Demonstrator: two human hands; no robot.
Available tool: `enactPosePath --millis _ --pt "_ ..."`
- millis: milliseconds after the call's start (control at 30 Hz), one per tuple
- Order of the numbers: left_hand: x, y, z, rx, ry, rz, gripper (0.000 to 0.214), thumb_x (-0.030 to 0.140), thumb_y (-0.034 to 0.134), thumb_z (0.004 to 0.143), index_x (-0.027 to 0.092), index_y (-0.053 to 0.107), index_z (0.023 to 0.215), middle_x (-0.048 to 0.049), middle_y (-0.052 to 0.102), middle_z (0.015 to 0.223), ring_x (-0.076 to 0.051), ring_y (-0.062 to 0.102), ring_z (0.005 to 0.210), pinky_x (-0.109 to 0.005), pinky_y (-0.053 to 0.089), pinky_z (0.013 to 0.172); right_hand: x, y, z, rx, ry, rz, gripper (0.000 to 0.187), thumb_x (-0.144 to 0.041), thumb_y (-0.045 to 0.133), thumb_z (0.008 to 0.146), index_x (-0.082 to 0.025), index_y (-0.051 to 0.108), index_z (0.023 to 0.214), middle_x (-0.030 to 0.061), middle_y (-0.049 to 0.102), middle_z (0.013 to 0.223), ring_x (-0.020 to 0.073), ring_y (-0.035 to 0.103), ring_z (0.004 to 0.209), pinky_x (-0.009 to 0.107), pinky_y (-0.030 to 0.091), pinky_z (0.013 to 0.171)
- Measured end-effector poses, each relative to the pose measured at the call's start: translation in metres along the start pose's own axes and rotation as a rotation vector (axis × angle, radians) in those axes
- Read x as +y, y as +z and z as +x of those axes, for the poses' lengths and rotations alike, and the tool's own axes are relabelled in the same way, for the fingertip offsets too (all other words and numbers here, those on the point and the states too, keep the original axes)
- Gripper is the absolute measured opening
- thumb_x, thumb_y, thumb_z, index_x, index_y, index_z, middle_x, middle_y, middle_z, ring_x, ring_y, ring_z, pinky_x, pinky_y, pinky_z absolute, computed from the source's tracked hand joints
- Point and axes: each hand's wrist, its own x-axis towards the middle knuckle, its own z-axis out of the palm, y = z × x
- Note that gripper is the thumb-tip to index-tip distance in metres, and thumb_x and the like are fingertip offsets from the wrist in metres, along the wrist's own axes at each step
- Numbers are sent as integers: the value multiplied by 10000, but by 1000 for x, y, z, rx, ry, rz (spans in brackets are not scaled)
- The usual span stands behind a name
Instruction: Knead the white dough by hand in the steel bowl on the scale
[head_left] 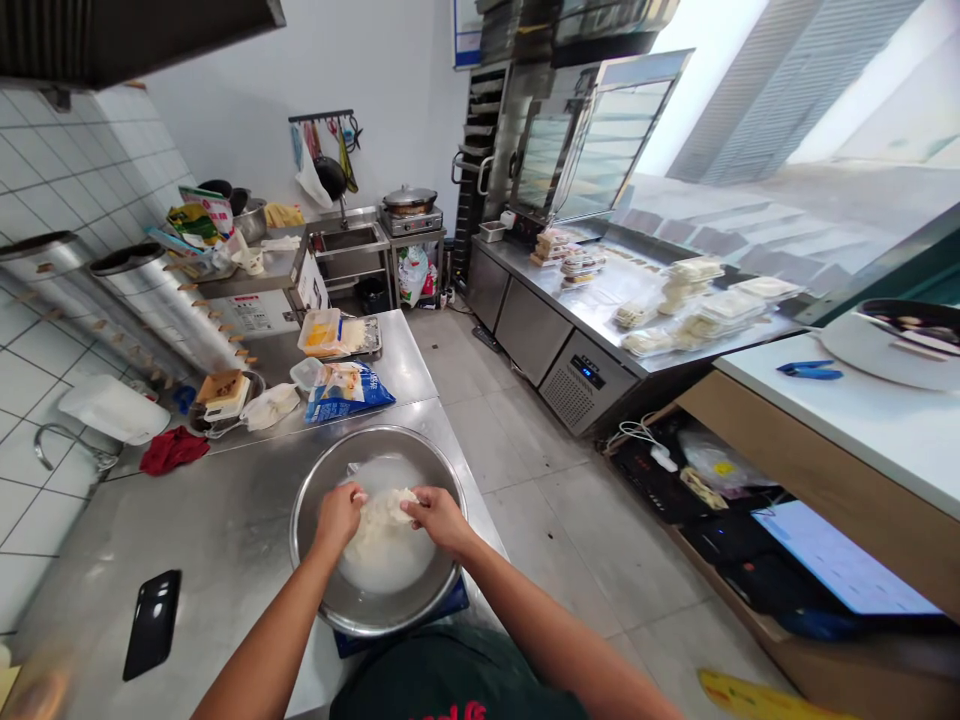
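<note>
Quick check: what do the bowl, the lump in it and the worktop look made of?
Bowl: polished metal, likely stainless steel, shiny reflective rim. Lump: soft pale dough by its look, matte, gripped by left hand and right hand. Worktop: brushed steel, dull streaky reflections.

Close together: left hand (pixel 339 515), right hand (pixel 439 518); fingers (pixel 412 508) seemingly curled.
</note>
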Motion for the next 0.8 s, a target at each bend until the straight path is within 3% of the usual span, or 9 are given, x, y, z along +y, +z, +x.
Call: enactPosePath --millis 100,167,233,300,400,533,600,700,800 --pt "-17 7 -2 -57 -15 253 291 155 615 797 198 676 1079 -107 712 1124 -231 674 943 -310 434 817 6 3 0 7 40 105 290 -431 712 741 -157 703 839 24 688 797 162 615 741 295 510 717" --pt "-16 5 -5 -145 22 268 282 122 565 817 203 701 1051 -101 730 1086 -240 680 971 -322 448 845 12 4 3 13 50 135 237 -378 691 733 -156 687 815 21 679 785 162 617 731 308 522 729" --pt "-6 0 -7 -203 106 130 293 142 507 874 227 737 1034 -82 759 1061 -236 676 1042 -330 456 918 17 4 5 21 48 87 211 -346 672 727 -164 676 834 22 671 794 164 613 712 310 529 691" --pt "9 -6 -8 -179 191 -85 328 202 481 921 250 733 1126 -65 747 1178 -214 655 1129 -323 452 994 21 3 8 51 25 -15 252 -308 671 710 -179 665 927 18 666 825 157 600 681 294 515 627" --pt "32 -11 -9 -182 232 -361 387 285 562 898 245 666 1268 -57 700 1293 -184 668 1093 -286 497 957 27 3 10 67 -54 -111 396 -289 682 720 -203 601 1098 7 669 872 137 583 652 268 484 584" --pt "52 -12 -13 -244 226 -437 378 249 612 835 226 693 1204 -36 771 1031 -170 693 887 -272 518 838 29 6 10 59 -95 -108 522 -364 705 761 -210 510 1220 -2 690 861 133 597 647 265 478 609" --pt "57 -12 -14 -207 257 -393 266 238 582 845 227 749 1051 -25 776 955 -171 681 857 -272 497 816 26 6 9 102 -62 -154 489 -380 738 734 -195 569 1155 -1 690 804 142 606 638 261 468 600" --pt "55 -12 -12 -95 282 -344 229 249 551 870 233 770 932 -23 776 947 -172 670 868 -273 466 807 17 4 5 97 -11 -188 278 -428 715 757 -176 676 870 13 677 707 148 601 602 259 449 575" --pt "40 -10 -3 29 154 -282 248 251 520 900 221 758 961 -45 772 985 -174 672 909 -272 450 832 6 3 0 -2 -20 -86 282 -454 696 775 -172 698 772 10 667 673 143 581 595 265 455 589"
